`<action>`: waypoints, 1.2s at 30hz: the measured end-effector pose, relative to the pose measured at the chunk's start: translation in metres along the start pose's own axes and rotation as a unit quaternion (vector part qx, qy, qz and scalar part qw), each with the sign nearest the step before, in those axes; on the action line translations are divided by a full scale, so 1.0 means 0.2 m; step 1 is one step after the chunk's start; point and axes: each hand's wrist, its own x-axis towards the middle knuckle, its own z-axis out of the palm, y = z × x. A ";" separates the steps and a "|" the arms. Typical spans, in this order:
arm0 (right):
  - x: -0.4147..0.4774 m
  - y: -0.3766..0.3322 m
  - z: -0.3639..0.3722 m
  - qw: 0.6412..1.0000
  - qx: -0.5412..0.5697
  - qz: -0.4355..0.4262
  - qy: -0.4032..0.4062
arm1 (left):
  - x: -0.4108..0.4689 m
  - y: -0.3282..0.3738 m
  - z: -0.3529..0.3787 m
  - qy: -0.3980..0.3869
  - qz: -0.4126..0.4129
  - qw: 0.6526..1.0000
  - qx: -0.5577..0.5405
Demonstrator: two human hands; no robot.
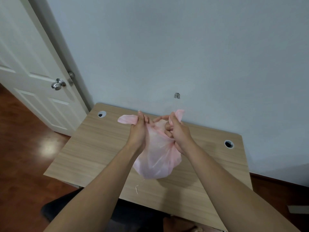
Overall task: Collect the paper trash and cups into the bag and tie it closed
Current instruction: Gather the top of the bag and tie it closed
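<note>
The pink bag (156, 162) hangs over the wooden surface (93, 148). The left hand (138, 131) grips one bag handle, and the right hand (178, 133) grips the other.

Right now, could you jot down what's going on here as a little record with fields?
activity: tying a pink plastic bag closed
left hand: grip shut on the bag's left handle
right hand: grip shut on the bag's right handle
bag state: bulging, contents hidden; whether it rests on the desk cannot be told
knot: not yet finished, handles apart
surface: wooden desk with two round cable holes
leftover: a small pale scrap on the desk near the bag
surroundings: white door at left, plain wall behind
</note>
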 end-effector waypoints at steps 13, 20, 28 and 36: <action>0.00 0.06 -0.02 0.992 0.060 0.103 0.040 | 0.03 -0.02 -0.01 -0.026 -0.122 0.991 0.044; -0.01 0.10 -0.04 0.996 -0.037 0.070 0.037 | -0.01 -0.03 -0.04 -0.037 -0.106 0.989 0.099; -0.03 0.13 -0.02 0.978 -0.201 -0.034 -0.052 | -0.08 -0.02 -0.05 -0.151 -0.092 0.961 0.213; -0.08 0.09 -0.03 0.960 -0.235 -0.025 -0.151 | -0.05 -0.10 -0.09 -0.075 -0.085 0.974 0.197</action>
